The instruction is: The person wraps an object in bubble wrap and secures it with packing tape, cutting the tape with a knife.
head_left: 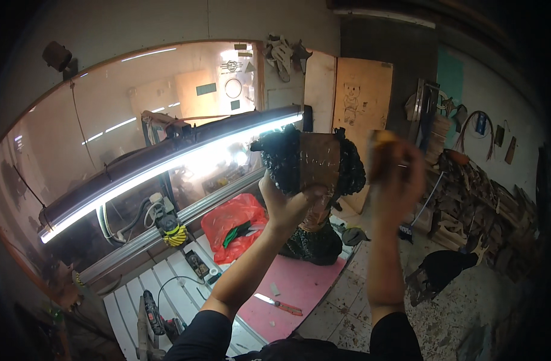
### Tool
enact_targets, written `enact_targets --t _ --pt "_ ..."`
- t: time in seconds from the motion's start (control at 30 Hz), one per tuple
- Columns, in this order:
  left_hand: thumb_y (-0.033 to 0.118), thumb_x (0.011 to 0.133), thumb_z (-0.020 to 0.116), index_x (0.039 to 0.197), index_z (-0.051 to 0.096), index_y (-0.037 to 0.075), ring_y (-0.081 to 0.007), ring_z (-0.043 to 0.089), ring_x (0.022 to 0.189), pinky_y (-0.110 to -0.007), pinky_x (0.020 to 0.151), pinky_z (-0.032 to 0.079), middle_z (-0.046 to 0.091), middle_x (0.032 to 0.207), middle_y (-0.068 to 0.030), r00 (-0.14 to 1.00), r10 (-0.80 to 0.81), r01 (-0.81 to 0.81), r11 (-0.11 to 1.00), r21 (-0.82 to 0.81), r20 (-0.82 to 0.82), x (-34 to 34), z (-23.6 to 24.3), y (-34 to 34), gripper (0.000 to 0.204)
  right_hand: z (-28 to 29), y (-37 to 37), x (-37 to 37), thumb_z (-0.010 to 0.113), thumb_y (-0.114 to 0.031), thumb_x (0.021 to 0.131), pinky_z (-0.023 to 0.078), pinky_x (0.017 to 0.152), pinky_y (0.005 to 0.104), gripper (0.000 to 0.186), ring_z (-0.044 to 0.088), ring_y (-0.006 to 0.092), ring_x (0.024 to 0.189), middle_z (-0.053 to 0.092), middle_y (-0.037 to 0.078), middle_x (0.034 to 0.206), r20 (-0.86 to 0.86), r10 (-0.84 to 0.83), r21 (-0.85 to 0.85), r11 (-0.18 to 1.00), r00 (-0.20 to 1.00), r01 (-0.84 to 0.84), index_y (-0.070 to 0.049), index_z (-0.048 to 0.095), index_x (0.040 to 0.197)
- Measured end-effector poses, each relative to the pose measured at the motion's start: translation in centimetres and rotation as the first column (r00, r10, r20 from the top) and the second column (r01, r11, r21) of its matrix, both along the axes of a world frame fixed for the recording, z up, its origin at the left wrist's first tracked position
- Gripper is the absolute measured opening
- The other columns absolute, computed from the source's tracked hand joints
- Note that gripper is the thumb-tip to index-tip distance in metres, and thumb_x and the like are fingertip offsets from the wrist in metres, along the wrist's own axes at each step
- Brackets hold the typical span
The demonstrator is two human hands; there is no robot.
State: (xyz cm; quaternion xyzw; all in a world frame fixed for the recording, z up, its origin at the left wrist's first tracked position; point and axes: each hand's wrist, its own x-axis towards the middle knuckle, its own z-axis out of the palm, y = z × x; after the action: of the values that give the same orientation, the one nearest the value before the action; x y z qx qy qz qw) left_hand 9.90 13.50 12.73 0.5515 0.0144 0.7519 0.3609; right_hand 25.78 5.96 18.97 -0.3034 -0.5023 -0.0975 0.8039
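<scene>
A black, lumpy, glossy-textured form [280, 168] stands upright at the table's far right end, with a wide shiny brown band of what looks like packing tape [319, 157] down its middle. Below the band its dark, rough base [314, 245] rests on a pink sheet [308, 280]. My left hand [285, 204] grips the form from the near side, thumb up along its left and fingers across the brown band. To the right, apart from the form, my raised right hand [402, 174] is blurred by motion. Its fingers close round a brown and yellow thing [380, 157], probably a tape roll.
A utility knife [278, 304] lies on the pink sheet. Beside it are a red plastic bag [230, 222], a cordless drill [153, 313] and a cable. A lit tube lamp [173, 174] hangs low across the table. Brown pieces [462, 210] pile up at right; a black object [441, 271] lies on the floor.
</scene>
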Motion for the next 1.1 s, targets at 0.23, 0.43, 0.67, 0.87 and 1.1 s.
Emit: enact_targets --t 0.23,0.43,0.67,0.87,1.1 --pt "0.022 0.072 0.096 0.145 0.025 0.002 -0.0253 0.064 0.109 -0.039 0.094 0.055 0.055 0.127 -0.0179 0.968 0.224 -0.241 0.955 0.171 0.111 3.1 3.2 2.5 0.103 6.1 -13.4 -3.2 0.071 -0.016 0.096 0.054 0.059 0.0314 0.013 0.068 0.0213 0.057 0.071 0.01 0.077 0.549 0.045 -0.229 0.969 0.835 0.098 -0.003 0.069 0.097" --pt "0.015 0.083 0.088 0.134 0.029 0.003 -0.0286 0.057 0.124 -0.04 0.097 0.055 0.043 0.144 -0.0253 0.924 0.29 -0.369 0.845 0.387 0.249 4.4 3.3 4.1 0.079 7.6 -7.5 -4.2 0.073 -0.022 0.092 0.056 0.062 0.0371 0.021 0.072 0.029 0.064 0.07 0.016 0.069 0.813 -0.011 -0.331 0.814 0.582 0.478 -0.002 0.072 0.087" --pt "0.017 0.082 0.087 0.123 0.041 0.002 -0.0274 0.061 0.119 -0.038 0.096 0.053 0.049 0.142 -0.0243 0.901 0.415 -0.433 0.842 0.321 0.125 3.0 2.7 3.0 0.064 8.0 -7.0 -6.7 0.072 -0.024 0.091 0.059 0.064 0.0427 0.024 0.074 0.0336 0.068 0.07 0.017 0.07 0.911 -0.156 -0.134 0.764 0.382 0.632 -0.002 0.072 0.081" --pt "0.018 0.089 0.073 0.121 0.048 -0.002 -0.0232 0.058 0.12 -0.035 0.101 0.044 0.046 0.146 -0.0262 0.99 0.039 -0.086 0.924 0.372 0.133 2.2 1.7 2.8 0.044 10.5 -6.8 -9.2 0.071 -0.02 0.084 0.06 0.065 0.0433 0.019 0.075 0.032 0.071 0.072 0.017 0.074 0.964 -0.208 0.02 0.68 0.166 0.733 -0.002 0.072 0.078" --pt "0.01 0.104 0.057 0.109 0.054 -0.002 -0.018 0.055 0.126 -0.035 0.104 0.044 0.042 0.155 -0.0214 0.959 -0.265 0.242 0.949 0.202 0.097 1.0 1.8 0.3 0.013 9.4 -6.9 -9.3 0.07 -0.022 0.091 0.059 0.069 0.0445 0.028 0.074 0.0357 0.072 0.071 0.021 0.075 0.959 -0.252 0.095 0.715 0.128 0.693 0.003 0.07 0.077"
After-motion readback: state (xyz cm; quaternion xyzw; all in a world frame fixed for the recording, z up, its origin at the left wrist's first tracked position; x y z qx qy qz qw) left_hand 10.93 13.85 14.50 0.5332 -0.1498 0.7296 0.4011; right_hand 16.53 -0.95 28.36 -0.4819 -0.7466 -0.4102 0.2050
